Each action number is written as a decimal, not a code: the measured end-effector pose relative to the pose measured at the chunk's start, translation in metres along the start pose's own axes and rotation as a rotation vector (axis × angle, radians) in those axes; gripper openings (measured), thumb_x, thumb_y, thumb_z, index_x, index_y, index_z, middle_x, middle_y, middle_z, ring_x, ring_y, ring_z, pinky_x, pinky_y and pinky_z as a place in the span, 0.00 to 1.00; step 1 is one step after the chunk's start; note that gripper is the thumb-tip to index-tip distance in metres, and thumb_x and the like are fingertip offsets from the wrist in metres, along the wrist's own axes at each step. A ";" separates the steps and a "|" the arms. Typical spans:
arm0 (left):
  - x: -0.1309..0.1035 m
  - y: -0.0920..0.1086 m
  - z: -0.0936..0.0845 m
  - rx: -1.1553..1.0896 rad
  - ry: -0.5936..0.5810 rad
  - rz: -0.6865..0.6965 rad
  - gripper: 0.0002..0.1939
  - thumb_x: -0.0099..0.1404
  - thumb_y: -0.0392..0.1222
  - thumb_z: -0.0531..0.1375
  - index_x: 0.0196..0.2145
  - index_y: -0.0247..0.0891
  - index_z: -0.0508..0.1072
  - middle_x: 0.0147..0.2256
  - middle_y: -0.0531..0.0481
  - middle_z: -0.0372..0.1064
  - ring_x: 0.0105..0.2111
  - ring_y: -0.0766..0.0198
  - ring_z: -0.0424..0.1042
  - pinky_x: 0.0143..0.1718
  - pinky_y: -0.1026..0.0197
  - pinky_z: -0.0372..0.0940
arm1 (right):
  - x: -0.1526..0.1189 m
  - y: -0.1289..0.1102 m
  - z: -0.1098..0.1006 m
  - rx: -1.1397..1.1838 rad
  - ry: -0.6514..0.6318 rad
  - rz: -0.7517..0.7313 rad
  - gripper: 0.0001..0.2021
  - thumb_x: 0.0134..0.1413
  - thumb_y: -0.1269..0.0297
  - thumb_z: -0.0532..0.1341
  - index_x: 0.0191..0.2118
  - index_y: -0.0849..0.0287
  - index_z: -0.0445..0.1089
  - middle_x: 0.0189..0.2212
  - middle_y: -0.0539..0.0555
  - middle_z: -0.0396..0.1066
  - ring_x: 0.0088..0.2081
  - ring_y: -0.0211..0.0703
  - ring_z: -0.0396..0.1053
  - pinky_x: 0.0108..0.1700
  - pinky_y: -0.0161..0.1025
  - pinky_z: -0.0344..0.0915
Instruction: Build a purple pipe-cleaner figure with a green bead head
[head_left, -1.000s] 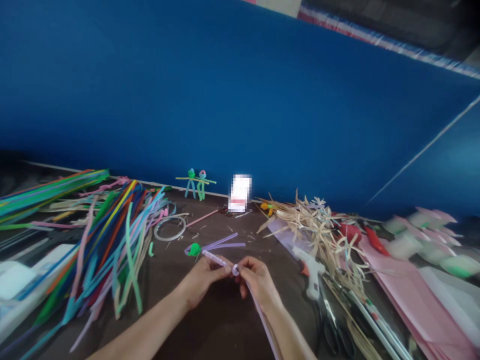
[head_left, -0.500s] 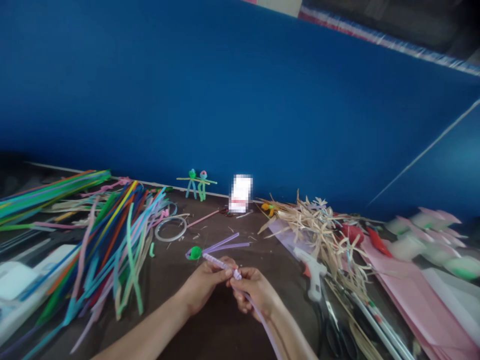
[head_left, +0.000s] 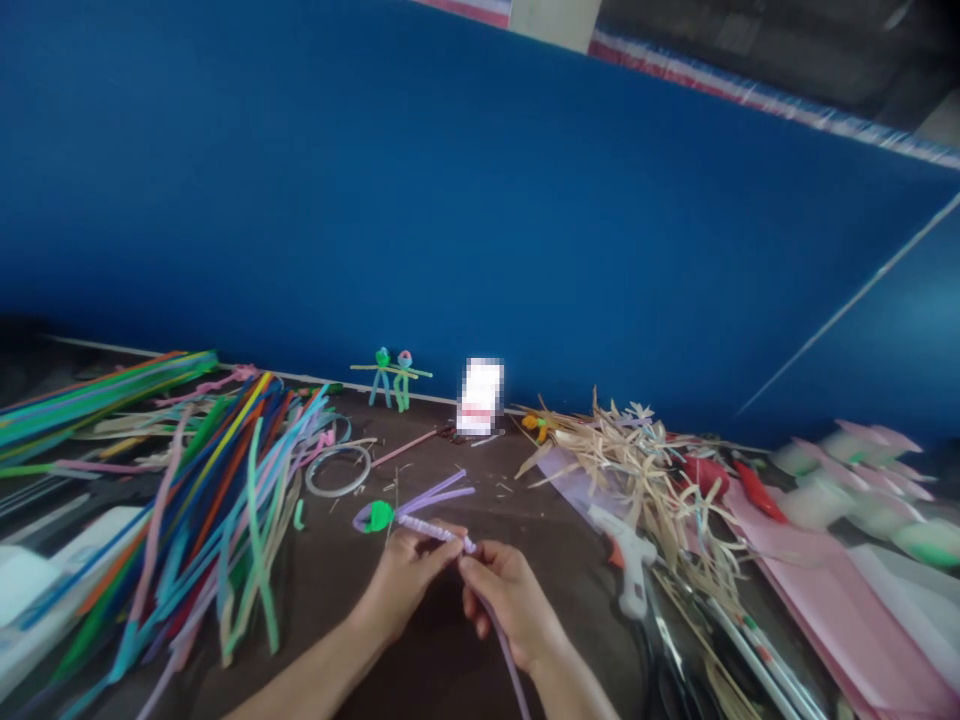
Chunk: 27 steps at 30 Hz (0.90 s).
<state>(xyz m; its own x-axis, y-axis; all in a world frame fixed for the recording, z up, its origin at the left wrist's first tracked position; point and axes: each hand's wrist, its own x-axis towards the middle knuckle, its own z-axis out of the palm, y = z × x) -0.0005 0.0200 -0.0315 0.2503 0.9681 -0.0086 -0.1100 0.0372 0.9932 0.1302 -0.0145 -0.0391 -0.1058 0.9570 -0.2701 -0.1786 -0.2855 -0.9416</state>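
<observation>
My left hand [head_left: 411,575] is closed on a lilac pipe-cleaner figure [head_left: 426,527], pinching its coiled, wrapped part between thumb and fingers. At the figure's far left end sits a green ball-shaped piece [head_left: 380,516] with a purple loop beside it. Two straight purple ends [head_left: 442,492] stick out to the right above the coil. Close beside it, my right hand [head_left: 510,595] pinches the loose lilac pipe cleaner [head_left: 510,660] where it leaves the coil. Its long tail hangs down past my right palm toward the bottom of the view. The fingertips partly hide the coil's near end.
Many coloured pipe cleaners [head_left: 196,500] lie at left, beside a tape roll [head_left: 338,471]. Two small pipe-cleaner figures [head_left: 393,378] and a blurred phone-like screen [head_left: 480,395] stand by the blue wall. At right are dried strips [head_left: 622,440], a glue gun [head_left: 630,560], scissors [head_left: 671,650] and pink sheets [head_left: 832,610].
The figure and both hands have shifted slightly left. My right hand has turned a little, and the loose tail now hangs more steeply. The green piece has rotated.
</observation>
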 end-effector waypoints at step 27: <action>0.007 -0.001 -0.007 -0.019 -0.228 -0.073 0.11 0.54 0.45 0.59 0.31 0.34 0.73 0.29 0.48 0.71 0.32 0.60 0.68 0.39 0.59 0.60 | -0.005 -0.008 0.000 -0.241 0.122 -0.203 0.18 0.45 0.49 0.58 0.29 0.64 0.66 0.16 0.47 0.63 0.14 0.30 0.61 0.15 0.27 0.59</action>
<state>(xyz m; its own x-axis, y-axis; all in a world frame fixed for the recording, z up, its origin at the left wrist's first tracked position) -0.0056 0.0281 -0.0333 0.4687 0.8819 -0.0512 -0.1017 0.1115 0.9886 0.1318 -0.0169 -0.0300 0.0289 0.9963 -0.0806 0.0545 -0.0821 -0.9951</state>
